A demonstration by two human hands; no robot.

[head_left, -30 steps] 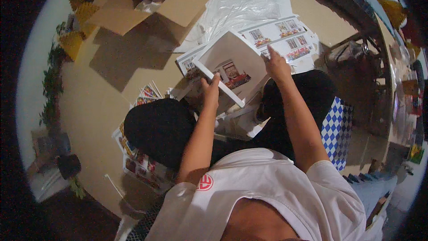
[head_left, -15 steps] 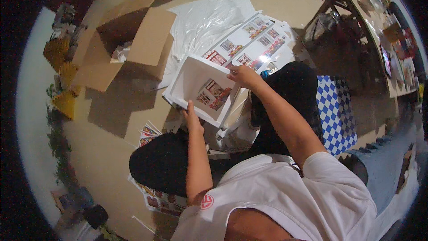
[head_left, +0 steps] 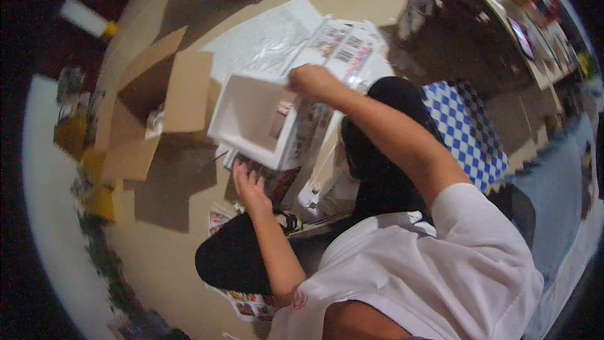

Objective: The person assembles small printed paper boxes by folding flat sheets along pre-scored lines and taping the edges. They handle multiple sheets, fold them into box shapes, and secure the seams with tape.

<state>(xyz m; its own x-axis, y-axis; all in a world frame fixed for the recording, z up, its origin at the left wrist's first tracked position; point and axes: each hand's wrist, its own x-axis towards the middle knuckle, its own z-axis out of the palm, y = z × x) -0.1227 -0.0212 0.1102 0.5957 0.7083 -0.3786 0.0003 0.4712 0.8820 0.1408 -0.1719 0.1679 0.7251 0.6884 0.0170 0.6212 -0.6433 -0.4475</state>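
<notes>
Hands bracket a shallow white box point(head_left: 255, 119) that sits on the floor in front of the seated person's knees, open side tipped up toward the head camera. The right hand point(head_left: 313, 80) is clenched over the box's far upper corner, grasping its rim. The left hand point(head_left: 247, 179) lies just below the near edge, fingers spread on the printed sheets point(head_left: 277, 182) beneath; it looks released, though I cannot tell for sure. The box's long axis runs from lower left up toward the right hand, so the right is the holding hand. An open cardboard carton point(head_left: 157, 107) stands just to the left, with clear plastic wrap point(head_left: 270, 34) beyond.
</notes>
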